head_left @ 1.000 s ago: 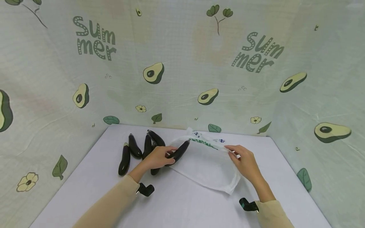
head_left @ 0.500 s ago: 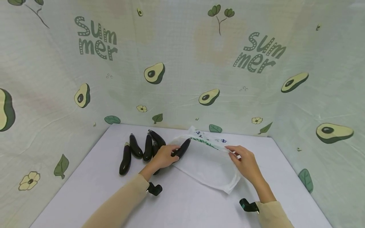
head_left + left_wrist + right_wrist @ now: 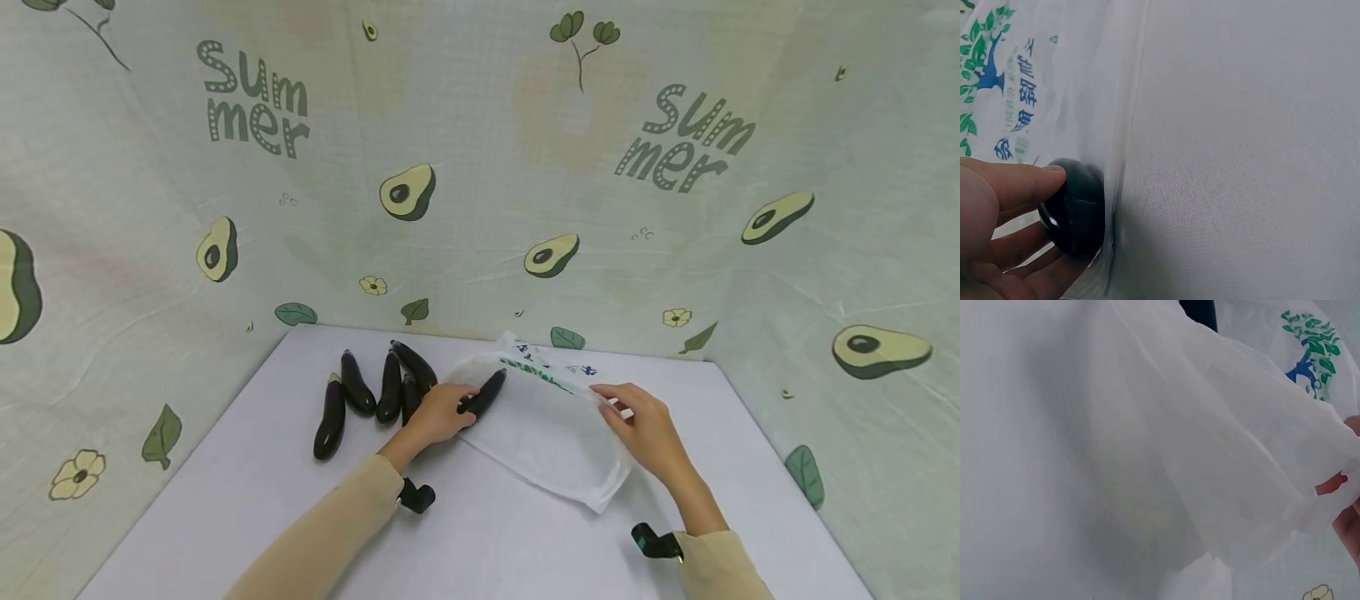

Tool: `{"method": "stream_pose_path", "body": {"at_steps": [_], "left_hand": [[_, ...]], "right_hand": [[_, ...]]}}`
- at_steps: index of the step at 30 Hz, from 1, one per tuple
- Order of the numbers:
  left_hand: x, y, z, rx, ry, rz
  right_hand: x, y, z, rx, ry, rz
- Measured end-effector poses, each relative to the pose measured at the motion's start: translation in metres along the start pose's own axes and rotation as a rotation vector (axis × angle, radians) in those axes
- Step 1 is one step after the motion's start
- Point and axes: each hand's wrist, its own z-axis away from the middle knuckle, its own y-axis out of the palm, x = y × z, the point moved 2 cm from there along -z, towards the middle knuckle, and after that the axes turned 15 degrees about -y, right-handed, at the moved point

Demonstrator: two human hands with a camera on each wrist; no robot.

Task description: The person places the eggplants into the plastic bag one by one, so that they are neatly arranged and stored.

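Observation:
My left hand (image 3: 441, 414) grips a dark, glossy eggplant (image 3: 489, 393), thumb on one side and fingers on the other. That eggplant lies over the left side of a thin white plastic bag (image 3: 547, 442) with green and blue print. In the left wrist view, the bag's edge runs right along the held eggplant (image 3: 1075, 212). At the bag's right side, my right hand (image 3: 647, 429) pinches the edge between thumb and fingers. The right wrist view shows the plastic (image 3: 1222, 437) lifted into a fold, with fingertips (image 3: 1333, 483) partly behind it.
Left of my left hand lie several more eggplants: one apart at the left (image 3: 330, 421), a second eggplant (image 3: 356, 385) beside it, and others (image 3: 389, 390) grouped close to the hand. A printed cloth wall (image 3: 480, 275) rises behind the white table (image 3: 495, 550).
My left hand has moved a little to the right with the eggplant, further over the bag. The right hand has stayed nearly in place at the bag's edge.

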Motion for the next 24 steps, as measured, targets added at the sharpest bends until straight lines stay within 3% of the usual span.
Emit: {"method": "stream_pose_path", "body": {"at_steps": [10, 15, 24], "left_hand": [[-0.0031, -0.002, 0.0024, 0.029, -0.026, -0.025], [-0.0026, -0.0024, 0.003, 0.036, -0.031, -0.035], [-0.0023, 0.0006, 0.0028, -0.055, -0.017, -0.034]], "right_hand": [[0.0064, -0.0021, 0.0041, 0.008, -0.061, -0.037], [0.0064, -0.0029, 0.0055, 0.012, -0.046, -0.028], [0.0092, -0.0029, 0.0074, -0.007, -0.06, -0.037]]}}
